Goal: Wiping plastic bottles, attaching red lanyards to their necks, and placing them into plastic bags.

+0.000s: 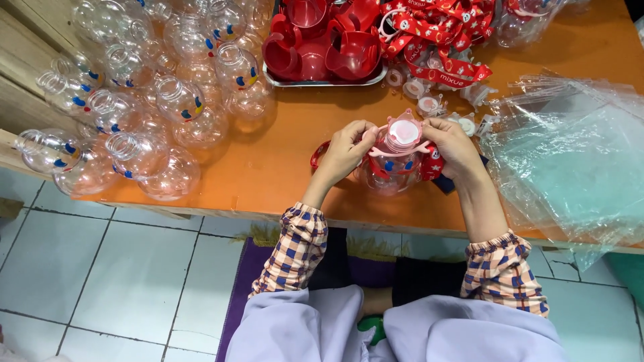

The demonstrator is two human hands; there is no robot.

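We are gripping a clear bottle (391, 169) near the table's (282, 167) front edge, left hand (345, 151) and right hand (453, 149) both clenching its pink lid (402, 134). Squeezing unevenly, we are risking the lid seating crooked, or the bottle slipping over the edge.

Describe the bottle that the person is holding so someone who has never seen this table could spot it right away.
On the orange table, look at the near edge, between the pile of clear bottles on one side and the plastic bags on the other. The bottle sits between the left hand and right hand. Unlike the bare pile, it has a pink lid and red strap.
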